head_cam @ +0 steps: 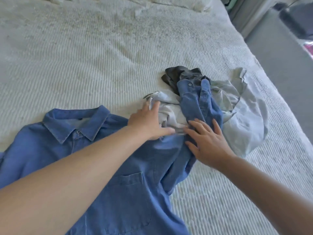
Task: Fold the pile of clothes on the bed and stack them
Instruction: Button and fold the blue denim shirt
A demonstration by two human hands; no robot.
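Resting my left hand (149, 121) and right hand (205, 143), fingers spread, on the pile (203, 102); dragging it risks rumpling the shirt (88, 150) beneath my fingers.

A pillow (177, 2) lies at the far edge — grey floor (277, 53) to the right.

1. Bed cover (84, 56): open textured surface from 9 to 1 o'clock of the clothes pile (208, 102); unobstructed passage.
2. Spread blue shirt (105, 167): lies flat at 7 o'clock of the pile, its edge touching the pile; no gap between them.
3. Left hand (149, 122) and right hand (206, 143): both rest on the pile's near side, blocking approach from 6 o'clock.
4. Bare cover at 5 o'clock, right of the shirt: open.
5. Bed edge at 3 o'clock: narrow strip beside the pile, floor (279, 65) beyond.
6. Pillows (177, 2) at 12 o'clock, well apart.
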